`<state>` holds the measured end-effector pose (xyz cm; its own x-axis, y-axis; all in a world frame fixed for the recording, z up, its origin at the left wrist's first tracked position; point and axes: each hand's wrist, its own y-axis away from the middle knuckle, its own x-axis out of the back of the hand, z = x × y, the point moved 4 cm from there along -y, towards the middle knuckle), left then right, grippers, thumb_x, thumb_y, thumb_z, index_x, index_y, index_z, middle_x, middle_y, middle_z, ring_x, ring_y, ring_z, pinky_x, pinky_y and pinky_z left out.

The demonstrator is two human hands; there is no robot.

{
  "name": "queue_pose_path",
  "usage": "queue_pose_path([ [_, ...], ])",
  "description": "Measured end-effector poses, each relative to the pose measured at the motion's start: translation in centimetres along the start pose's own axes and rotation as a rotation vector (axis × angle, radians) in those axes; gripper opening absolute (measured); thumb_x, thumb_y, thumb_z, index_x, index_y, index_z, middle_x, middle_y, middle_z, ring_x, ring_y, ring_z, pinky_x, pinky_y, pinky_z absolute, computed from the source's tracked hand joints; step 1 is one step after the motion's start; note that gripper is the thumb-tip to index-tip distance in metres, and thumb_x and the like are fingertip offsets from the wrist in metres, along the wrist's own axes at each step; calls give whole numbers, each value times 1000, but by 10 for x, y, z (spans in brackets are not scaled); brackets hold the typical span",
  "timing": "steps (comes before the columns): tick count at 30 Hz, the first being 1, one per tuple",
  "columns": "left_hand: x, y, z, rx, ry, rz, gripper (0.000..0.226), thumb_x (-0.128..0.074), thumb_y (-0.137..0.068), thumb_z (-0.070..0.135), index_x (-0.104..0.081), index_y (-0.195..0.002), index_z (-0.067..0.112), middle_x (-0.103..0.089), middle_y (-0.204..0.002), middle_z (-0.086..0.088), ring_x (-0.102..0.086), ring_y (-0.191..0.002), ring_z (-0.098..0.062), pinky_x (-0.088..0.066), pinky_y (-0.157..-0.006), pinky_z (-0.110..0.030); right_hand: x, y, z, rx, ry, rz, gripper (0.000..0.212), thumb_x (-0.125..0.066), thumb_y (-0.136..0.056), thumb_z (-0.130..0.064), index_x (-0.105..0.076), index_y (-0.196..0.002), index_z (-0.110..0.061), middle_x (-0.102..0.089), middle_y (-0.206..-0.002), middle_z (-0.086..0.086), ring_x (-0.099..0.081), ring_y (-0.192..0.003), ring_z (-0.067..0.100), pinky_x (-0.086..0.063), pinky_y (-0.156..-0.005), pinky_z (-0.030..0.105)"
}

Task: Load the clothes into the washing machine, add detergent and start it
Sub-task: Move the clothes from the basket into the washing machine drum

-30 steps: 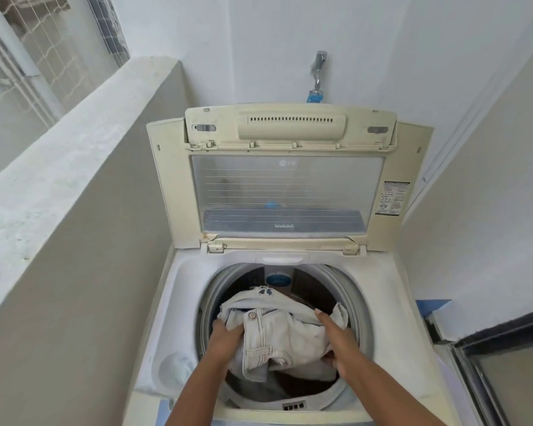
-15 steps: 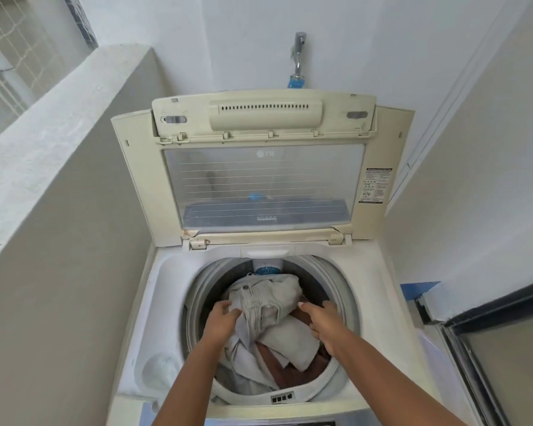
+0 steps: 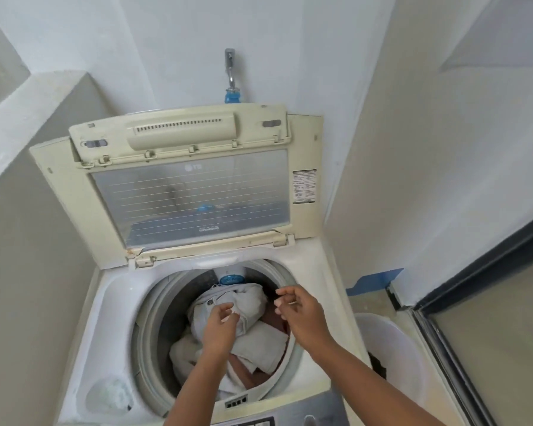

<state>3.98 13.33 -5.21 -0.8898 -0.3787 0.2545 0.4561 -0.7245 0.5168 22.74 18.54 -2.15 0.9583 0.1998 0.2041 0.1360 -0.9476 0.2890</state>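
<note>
An upside-down LG logo shows in grey on the raised lid (image 3: 179, 192) of the washing machine (image 3: 111, 302), near the top of its clear, line-ribbed window; a small row of print sits low on that window and a black-and-white instruction sticker (image 3: 304, 186) runs down the lid's right frame, both too small to read. The machine is a top-loader in yellowed cream plastic, its lid folded and standing upright against the white wall, with a slotted vent bar across the top section. The round drum opening has a smooth grey ring, and a blue disc (image 3: 230, 278) sits at its far side. The clothes (image 3: 253, 342) lie inside the drum: a pale off-white denim piece with a metal button and stitched seams bunched on top, softer whitish cloth around it, and a brownish-red fabric showing beneath on the right. The left hand (image 3: 220, 327) hovers above the pile with fingers loosely curled, holding nothing that can be seen. The right hand (image 3: 299, 312) hangs over the drum's right rim, fingers relaxed and slightly bent, a thin ring on one finger, also holding nothing. A grey control panel (image 3: 293, 416) with buttons edges the front of the machine. A metal tap (image 3: 230, 69) with a blue fitting is fixed to the wall above, and a white plastic basket (image 3: 394, 348) stands on the floor to the right, beside a dark-framed door.
</note>
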Motion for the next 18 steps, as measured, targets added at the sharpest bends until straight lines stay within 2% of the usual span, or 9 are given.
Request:
queue_pose_path([
  [3,-37,22,28,-118,-12,0,23,-54,-96,14,-57,-119,18,-60,-116,-1,-57,-101,-14,-46,-83,-26,39,7,-6,83,-4,33,20,-65,-90,-9,-68,-92,-28,-71,-84,-2,-71,-83,16,-58,-79,29],
  [5,-64,39,46,-170,29,-15,20,-53,-97,11,-57,-115,19,-60,-107,4,-57,-92,-6,-44,-72,-19,71,12,-3,110,-7,75,20,-63,-90,-6,-68,-92,-26,-71,-82,-1,-71,-80,14,-58,-79,30],
  [8,-105,58,66,-246,58,-40,20,-53,-97,12,-59,-115,19,-64,-96,-1,-59,-80,-12,-48,-67,-23,120,17,7,136,-22,139,22,-62,-91,-1,-68,-92,-22,-71,-83,-1,-70,-79,13,-58,-79,27],
  [10,-133,70,76,-310,31,-63,22,-55,-96,14,-60,-116,24,-64,-104,4,-59,-89,-9,-46,-70,-22,156,21,21,137,-16,190,21,-64,-90,-2,-69,-90,-23,-72,-85,-5,-69,-83,13,-56,-78,24],
  [13,-172,84,85,-366,3,-102,22,-56,-96,15,-61,-113,29,-58,-118,12,-56,-103,1,-44,-76,-16,209,24,46,90,-6,259,20,-65,-90,-4,-70,-89,-23,-72,-83,-5,-69,-84,15,-56,-79,27],
  [18,-237,98,76,-343,-36,-135,22,-55,-96,17,-60,-113,31,-57,-121,13,-56,-108,-5,-43,-78,-17,295,28,98,-4,79,323,18,-67,-90,-9,-68,-92,-26,-71,-84,-6,-68,-85,12,-57,-79,27],
])
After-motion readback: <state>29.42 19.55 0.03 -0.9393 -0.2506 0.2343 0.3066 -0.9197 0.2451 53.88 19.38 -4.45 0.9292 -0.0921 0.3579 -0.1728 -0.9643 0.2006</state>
